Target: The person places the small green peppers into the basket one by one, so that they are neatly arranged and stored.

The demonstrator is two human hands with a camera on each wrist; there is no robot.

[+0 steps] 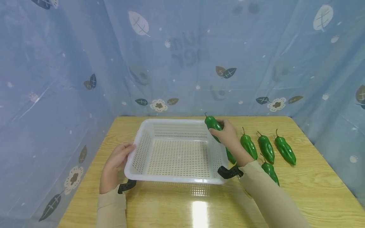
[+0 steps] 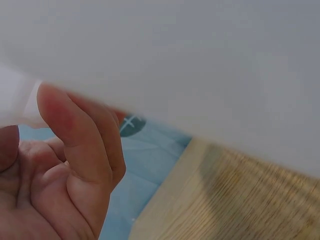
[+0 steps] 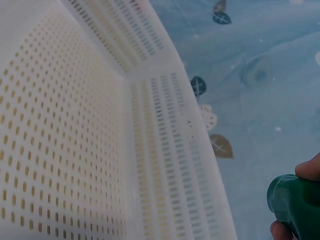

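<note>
A white perforated plastic basket (image 1: pixel 176 179) with no contents showing appears raised off the wooden table. My left hand (image 1: pixel 115 158) grips its left rim; in the left wrist view, curled fingers (image 2: pixel 87 135) show below the basket's pale wall (image 2: pixel 165 65). Over the basket's back right corner, my right hand (image 1: pixel 227 133) holds a glossy green pepper (image 1: pixel 212 123), stem pointing up and away. The right wrist view catches just one end of that pepper (image 3: pixel 295 202), outside the basket wall (image 3: pixel 129 150), with fingertips around it.
Several more green peppers lie on the table right of the basket, among them the rightmost pepper (image 1: pixel 286 151) and a nearer pepper (image 1: pixel 270 172). Another pepper (image 1: pixel 230 156) is partly hidden by basket and arm. Blue leaf-patterned curtains (image 1: pixel 182 63) border the wooden table (image 1: pixel 159 209).
</note>
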